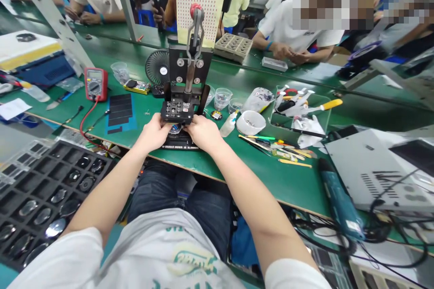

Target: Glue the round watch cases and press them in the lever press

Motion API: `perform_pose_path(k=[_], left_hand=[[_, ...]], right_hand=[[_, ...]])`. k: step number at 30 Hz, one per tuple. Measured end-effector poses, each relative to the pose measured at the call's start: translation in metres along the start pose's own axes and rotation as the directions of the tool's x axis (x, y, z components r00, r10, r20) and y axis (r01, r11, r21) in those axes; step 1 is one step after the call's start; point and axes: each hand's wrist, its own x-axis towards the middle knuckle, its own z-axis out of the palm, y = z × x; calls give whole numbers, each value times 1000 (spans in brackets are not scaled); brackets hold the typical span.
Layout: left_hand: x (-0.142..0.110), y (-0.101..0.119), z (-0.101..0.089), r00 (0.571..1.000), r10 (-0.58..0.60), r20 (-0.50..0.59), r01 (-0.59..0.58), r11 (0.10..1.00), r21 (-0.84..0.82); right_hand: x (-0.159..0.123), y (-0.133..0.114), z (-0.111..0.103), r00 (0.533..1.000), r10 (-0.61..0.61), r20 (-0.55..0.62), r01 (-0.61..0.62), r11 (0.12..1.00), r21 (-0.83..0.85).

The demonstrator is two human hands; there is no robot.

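Observation:
In the head view a black hand press with an upright lever and a red knob stands at the bench's front edge. A small round part, like a watch case, lies low between its upper plate and base. From the left, my left hand reaches in with curled fingers closed at the part's edge. My right hand comes from the other side, fingers curled in toward the same part. Both sets of fingertips are partly hidden beneath the plate.
A red multimeter, a small black fan and plastic cups stand around the press. Rightward are a white bowl, tweezers and picks, and a green screwdriver. A black tray holds several round parts. Co-workers sit opposite.

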Motion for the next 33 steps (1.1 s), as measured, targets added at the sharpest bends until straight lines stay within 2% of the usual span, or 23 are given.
perform_pose_path(k=[2, 5, 6, 8, 9, 11, 13, 15, 16, 17, 19, 20, 21, 22, 23, 24, 26, 28, 30, 31, 33], left_hand=[[-6, -2, -3, 999, -3, -42, 0, 998, -68], [-25, 0, -12, 998, -43, -40, 31, 968, -249], [-33, 3, -14, 997, -76, 4, 72, 935, -348], [-51, 11, -12, 970, -156, 187, 235, 804, -546], [-59, 16, -9, 931, -185, 315, 347, 717, -605], [-71, 27, 4, 808, -193, 557, 560, 547, -622], [-79, 36, 20, 681, -154, 716, 699, 429, -572], [-83, 38, 32, 609, -125, 783, 748, 420, -514], [-85, 37, 35, 606, -123, 786, 735, 466, -493], [-86, 34, 36, 637, -124, 760, 683, 549, -483], [-88, 27, 31, 782, -92, 616, 447, 772, -452], [-89, 23, 28, 855, -27, 518, 272, 873, -405], [-90, 19, 25, 902, 75, 425, 81, 938, -337], [-90, 16, 23, 913, 198, 357, -105, 959, -261], [-90, 14, 23, 892, 321, 318, -271, 944, -190], [-89, 13, 25, 852, 430, 298, -408, 903, -134], [-85, 12, 32, 766, 575, 287, -581, 811, -75], [-81, 12, 42, 729, 623, 285, -631, 772, -76], [-78, 13, 48, 736, 616, 280, -614, 782, -108], [-77, 13, 49, 747, 606, 272, -599, 792, -120], [-76, 12, 50, 764, 591, 258, -578, 805, -130]], right_hand=[[-16, 2, -10, 1000, 1, 9, -1, 1000, -32], [-64, 16, -22, 998, 50, 23, -48, 996, -76], [-84, 22, -25, 995, 89, 43, -84, 991, -106], [-120, 32, -28, 975, 212, 71, -199, 967, -157], [-134, 33, -29, 962, 268, 49, -258, 953, -160], [-152, 27, -31, 955, 297, -24, -297, 953, -49], [-155, 12, -33, 976, 201, -89, -182, 966, 185], [-149, -3, -32, 988, 83, -128, -23, 911, 413], [-146, -7, -31, 989, 52, -135, 21, 871, 491], [-142, -10, -29, 990, 50, -128, 28, 838, 544], [-139, -11, -24, 991, 100, -86, -31, 807, 589], [-138, -10, -21, 990, 129, -60, -69, 804, 590], [-138, -8, -18, 988, 149, -35, -101, 807, 582], [-138, -7, -15, 988, 155, -19, -116, 814, 569], [-138, -6, -13, 990, 142, -11, -111, 821, 560], [-139, -5, -13, 993, 119, -2, -98, 826, 555], [-142, 0, -15, 995, 101, 13, -93, 842, 531], [-148, 8, -20, 981, 191, 19, -182, 896, 406], [-157, 21, -25, 934, 358, 1, -355, 925, 134], [-162, 27, -26, 904, 428, -12, -428, 904, -15], [-172, 37, -26, 868, 496, -6, -485, 846, -223]])
